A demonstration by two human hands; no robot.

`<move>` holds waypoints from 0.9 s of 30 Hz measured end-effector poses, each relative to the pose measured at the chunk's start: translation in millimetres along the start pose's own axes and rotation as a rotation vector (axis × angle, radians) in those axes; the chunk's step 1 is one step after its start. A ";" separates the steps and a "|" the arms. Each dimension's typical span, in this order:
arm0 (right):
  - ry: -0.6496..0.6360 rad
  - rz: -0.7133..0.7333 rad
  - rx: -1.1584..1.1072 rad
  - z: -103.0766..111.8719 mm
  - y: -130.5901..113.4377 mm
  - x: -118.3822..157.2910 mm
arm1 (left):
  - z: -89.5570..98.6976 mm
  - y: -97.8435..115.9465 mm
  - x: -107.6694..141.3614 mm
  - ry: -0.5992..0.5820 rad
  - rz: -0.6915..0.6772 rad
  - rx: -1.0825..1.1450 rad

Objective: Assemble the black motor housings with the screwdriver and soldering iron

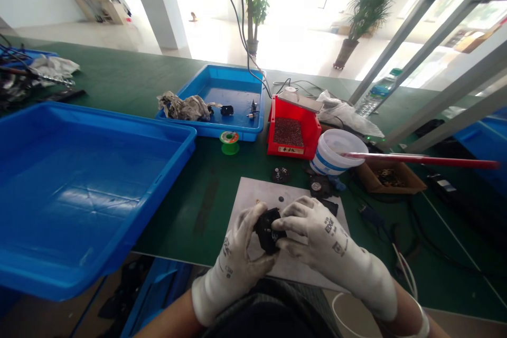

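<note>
The black plastic component [268, 229] was located between the two hands, above the lower middle of the white rectangular sheet [253, 190] on the green-topped bench [178, 211].

The left hand [245, 245], in a white knit glove with dark printing, grasped the component. Its fingers [250, 217] were partly spread in a C-shape: the index finger lay along the upper left edge and the thumb supported the lower edge.

The right hand [317, 229], in a matching glove, was applied from the right. Its fingers were bent, with a fingertip against the front face and the thumb near the lower right edge. Whether they gripped or only pressed could not be told.

A small dark disc [281, 199] lay on the sheet just beyond the component. Beyond the sheet's far edge was a round black part with small silver pieces [281, 175]. A black part bearing a round silver disc [317, 186] lay near the right hand.

Farther back, the red plastic bin [312, 134] contained fine reddish-brown pieces [288, 132]. The white plastic bucket with a blue band [327, 149] stood beside it; the green spool [229, 146] stood to the bin's left.
</note>
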State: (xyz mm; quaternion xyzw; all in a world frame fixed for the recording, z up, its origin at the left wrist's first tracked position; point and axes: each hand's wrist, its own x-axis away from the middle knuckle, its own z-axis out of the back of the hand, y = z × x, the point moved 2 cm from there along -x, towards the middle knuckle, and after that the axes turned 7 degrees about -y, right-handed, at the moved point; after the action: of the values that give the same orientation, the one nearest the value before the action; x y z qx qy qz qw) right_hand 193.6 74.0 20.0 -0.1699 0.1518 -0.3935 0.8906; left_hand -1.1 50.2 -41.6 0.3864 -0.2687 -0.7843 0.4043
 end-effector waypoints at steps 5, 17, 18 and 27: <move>-0.024 0.056 0.011 3.5 -0.4 1.5 | 5.2 3.3 -2.0 -0.039 -0.054 0.002; 0.057 0.187 0.019 6.1 -0.4 7.3 | 13.1 12.5 -8.8 -0.099 -0.104 -0.004; 0.057 0.176 0.027 7.0 -1.1 7.4 | 13.4 13.1 -8.9 -0.104 -0.102 -0.003; 0.063 0.164 0.020 8.4 -2.5 11.2 | 15.4 13.5 -7.4 -0.155 -0.079 0.042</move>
State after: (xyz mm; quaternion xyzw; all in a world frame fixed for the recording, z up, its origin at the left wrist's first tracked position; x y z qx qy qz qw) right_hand 202.6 65.5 27.0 -0.1355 0.1892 -0.3259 0.9163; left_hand -5.3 51.0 -20.3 0.3432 -0.3002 -0.8213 0.3428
